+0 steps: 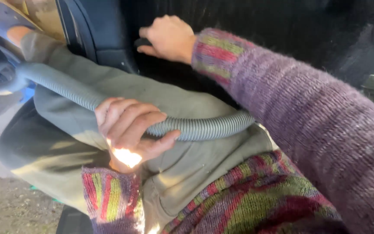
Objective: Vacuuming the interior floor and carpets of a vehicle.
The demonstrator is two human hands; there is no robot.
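Clearly the vacuuming of a car interior is under way. At about eight o'clock the left hand (128, 128) has its grip wrapped around the grey ribbed hose (195, 128), which lies across the person's olive-trousered lap (109, 86) and runs off toward ten o'clock. At twelve o'clock the right hand (167, 38), reaching from a purple knitted sleeve (308, 117), has its grip closed over a dark nozzle end (141, 42) pressed against the black carpet (260, 26). To my eye, the next stroke calls for hose slack fed forward.
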